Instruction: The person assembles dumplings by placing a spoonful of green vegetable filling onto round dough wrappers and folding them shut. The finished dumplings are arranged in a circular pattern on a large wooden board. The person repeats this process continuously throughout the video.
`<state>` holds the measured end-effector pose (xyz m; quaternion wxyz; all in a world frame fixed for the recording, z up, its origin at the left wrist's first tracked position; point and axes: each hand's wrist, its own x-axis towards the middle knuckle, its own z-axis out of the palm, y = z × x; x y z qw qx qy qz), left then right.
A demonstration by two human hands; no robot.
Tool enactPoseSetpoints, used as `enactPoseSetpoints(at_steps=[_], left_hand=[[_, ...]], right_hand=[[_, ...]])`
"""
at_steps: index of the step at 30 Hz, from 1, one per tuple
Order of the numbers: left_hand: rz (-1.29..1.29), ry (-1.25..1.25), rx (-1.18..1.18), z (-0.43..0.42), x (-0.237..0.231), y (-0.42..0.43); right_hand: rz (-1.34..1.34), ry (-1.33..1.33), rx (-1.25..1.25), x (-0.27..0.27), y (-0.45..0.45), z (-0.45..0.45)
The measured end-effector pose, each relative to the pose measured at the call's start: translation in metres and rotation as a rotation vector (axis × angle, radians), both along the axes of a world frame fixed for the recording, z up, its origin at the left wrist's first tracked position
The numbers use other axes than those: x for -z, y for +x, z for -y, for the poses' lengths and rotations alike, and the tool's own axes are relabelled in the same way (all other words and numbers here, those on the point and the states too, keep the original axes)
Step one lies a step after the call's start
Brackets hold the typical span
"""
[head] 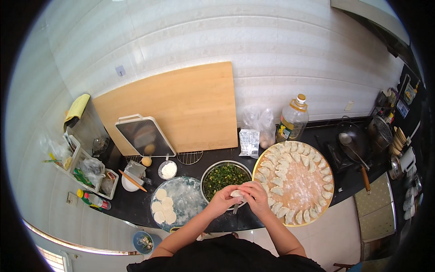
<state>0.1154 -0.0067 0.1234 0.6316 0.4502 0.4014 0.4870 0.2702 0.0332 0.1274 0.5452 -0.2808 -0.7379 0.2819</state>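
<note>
Between them, my left hand [223,200] and my right hand [255,196] pinch a white dumpling [237,193] over the front rim of a steel bowl. That bowl [204,174] holds chopped green filling [225,177] with yellow bits. A metal utensil handle [235,209] sticks out below my hands. To the right, a round floured board [299,185] carries rows of folded dumplings [277,182]. On the left, several flat dough wrappers [167,204] overlap on a round floured glass board [188,195].
A small bowl of flour [168,169] and a wooden rolling pin [132,180] lie at left. Behind stand a large wooden board [190,108], an oil jug [294,119] and plastic bags [260,122]. A wok [353,137] with a ladle sits on the stove at right. A blue bin [139,238] is below the counter.
</note>
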Motion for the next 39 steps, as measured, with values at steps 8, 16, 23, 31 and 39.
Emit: enactPoseSetpoints(at_steps=[8,16,23,31,39], left_hand=[[-0.049,0.006,0.019,0.004,0.002,-0.019],[-0.084,0.035,0.001,0.014,0.014,-0.039],[-0.107,0.023,-0.047,0.020,0.011,-0.050],[-0.166,0.014,-0.050,0.017,0.021,-0.047],[0.077,0.003,-0.167,0.015,0.010,-0.049]], right_hand=[[0.065,0.114,-0.069,0.001,-0.018,-0.009],[0.169,0.207,-0.219,-0.003,-0.038,-0.016],[0.245,0.165,-0.256,0.000,-0.057,-0.017],[0.329,0.226,-0.285,-0.001,-0.052,-0.021],[0.064,-0.157,-0.190,-0.012,-0.061,-0.008]])
